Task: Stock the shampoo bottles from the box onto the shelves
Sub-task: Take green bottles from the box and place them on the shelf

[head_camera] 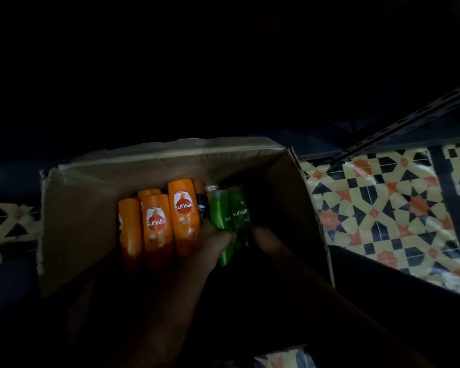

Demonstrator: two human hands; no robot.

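- The scene is very dark; the upper half of the view is black, so any shelves there cannot be made out.
- A patterned tiled floor (383,208) shows to the right of the box and in a strip at its left; a slotted metal upright (409,123), probably part of the shelving, slants across the upper right.
- The cardboard box (91,208) stands open on the floor, flaps up, its left part bare inside.
- The orange shampoo bottles (183,211) lie packed side by side against the box's far wall, with a dark bottle (203,205) wedged between them and the green ones.
- The green shampoo bottles (239,208) lie toward the box's right wall, seemingly two wrapped together in film, though the gloom makes that uncertain.
- The left hand (197,251) reaches in with fingertips touching the near end of the green bottles; whether it grips them I cannot tell.
- The right hand (266,240) meets the same bottles from the right, fingers curled at their near end; a firm hold cannot be confirmed.
- Risk, as I judge it: in this dim light a fingertip hold on slick film could slip, dropping the pair back onto the others.
- Lifting may also drag the wedged dark bottle or topple the neighbouring orange one.
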